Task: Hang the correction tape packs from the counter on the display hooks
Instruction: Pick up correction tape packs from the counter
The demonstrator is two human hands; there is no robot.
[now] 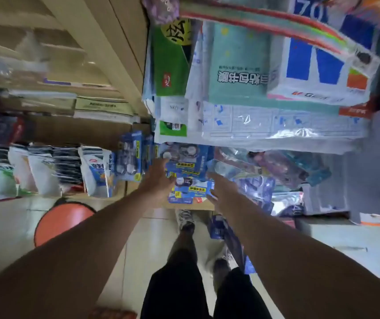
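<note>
Blue correction tape packs lie in a loose pile on the counter edge; one pack (185, 162) lies farther away and another (191, 192) lies nearest me. More blue packs (131, 162) hang in a row on the display just left of the pile. My left hand (159, 178) reaches onto the pile with straight fingers that touch the far pack. My right hand (222, 192) is spread at the right edge of the near pack and touches it. The picture is blurred, and the hooks themselves do not show.
White and blue packets (46, 169) hang in rows at the left. Stacked paper goods and boxes (242, 77) fill the counter above the pile. An orange stool (62, 222) stands on the floor at the left. A blue pack (216, 226) lies near my feet.
</note>
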